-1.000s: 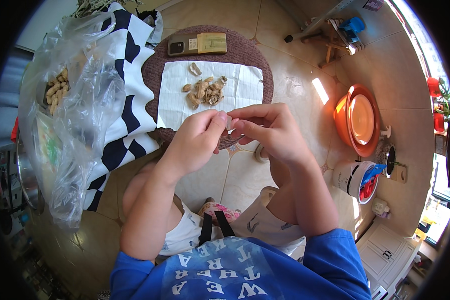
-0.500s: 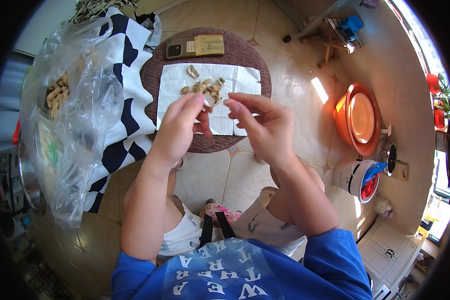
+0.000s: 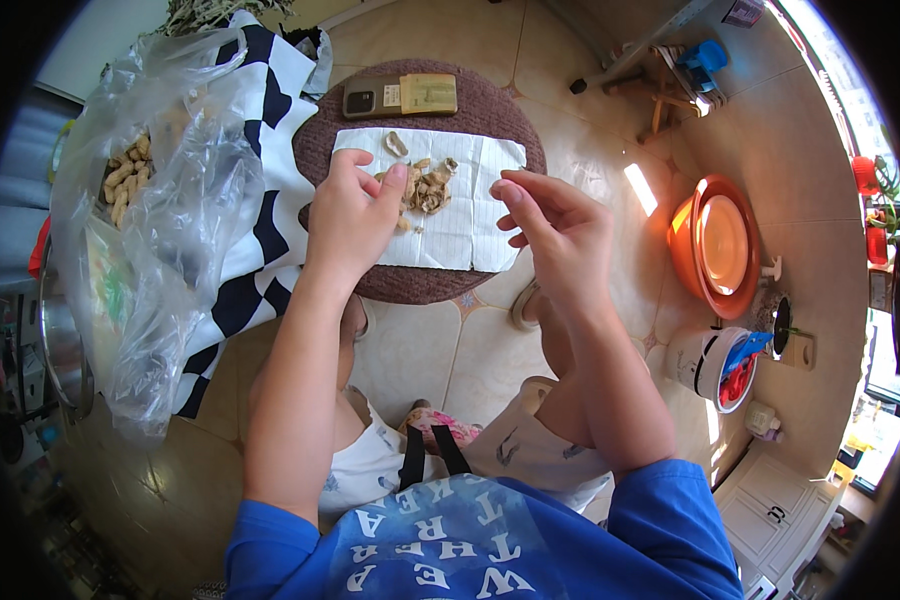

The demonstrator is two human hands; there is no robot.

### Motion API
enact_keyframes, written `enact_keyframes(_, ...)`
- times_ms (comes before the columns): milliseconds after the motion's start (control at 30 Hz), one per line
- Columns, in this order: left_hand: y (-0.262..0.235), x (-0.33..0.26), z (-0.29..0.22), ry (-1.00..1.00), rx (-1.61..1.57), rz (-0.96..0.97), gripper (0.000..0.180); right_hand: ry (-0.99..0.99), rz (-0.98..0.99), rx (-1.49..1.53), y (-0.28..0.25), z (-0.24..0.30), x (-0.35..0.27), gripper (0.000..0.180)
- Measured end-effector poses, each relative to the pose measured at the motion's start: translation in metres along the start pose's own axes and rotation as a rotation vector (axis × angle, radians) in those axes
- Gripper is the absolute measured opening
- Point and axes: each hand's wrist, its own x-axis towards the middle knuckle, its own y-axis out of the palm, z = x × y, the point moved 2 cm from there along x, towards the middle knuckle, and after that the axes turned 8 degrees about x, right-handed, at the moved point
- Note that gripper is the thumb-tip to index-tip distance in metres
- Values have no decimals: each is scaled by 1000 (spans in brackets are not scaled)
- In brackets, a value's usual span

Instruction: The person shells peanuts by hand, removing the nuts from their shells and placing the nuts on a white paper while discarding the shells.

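Note:
A creased white paper sheet (image 3: 475,235) lies on a round stool top with a brown textured cover (image 3: 420,288). On the sheet is a small heap of broken peanut shells (image 3: 430,190), and a single half shell (image 3: 396,143) lies behind it. My left hand (image 3: 358,215) is over the sheet's left side, thumb and fingers apart, with nothing visible between them. To the right of the heap, my right hand (image 3: 565,235) has thumb and forefinger pinched together above the sheet's right edge. Whatever is in that pinch is too small to make out.
A clear plastic bag (image 3: 185,300) with unshelled peanuts (image 3: 127,180) rests at left on a black-and-white checked cloth (image 3: 270,205). A phone (image 3: 362,98) lies at the stool's far edge. Orange basins (image 3: 682,245) and a white bucket (image 3: 692,362) stand at right.
My hands have moved apart: the left shifted left with its fingers spreading, the right moved right, still pinched. The pale shell piece that was at my left fingertips no longer shows there.

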Motion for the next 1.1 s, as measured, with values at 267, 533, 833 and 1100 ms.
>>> enact_keyframes(267,-4,0,-3,115,-259,-97,22,78,78,17,-12,1,1,27)
enact_keyframes(533,-8,-6,8,16,-437,50,23,19,112,-70,9,-12,8,20)
enact_keyframes(833,6,-38,-27,378,14,189,23,-461,39,-78,44,32,-9,19)
enact_keyframes(1100,-5,-40,-27,335,51,267,27,-965,321,-227,161,138,-49,10)
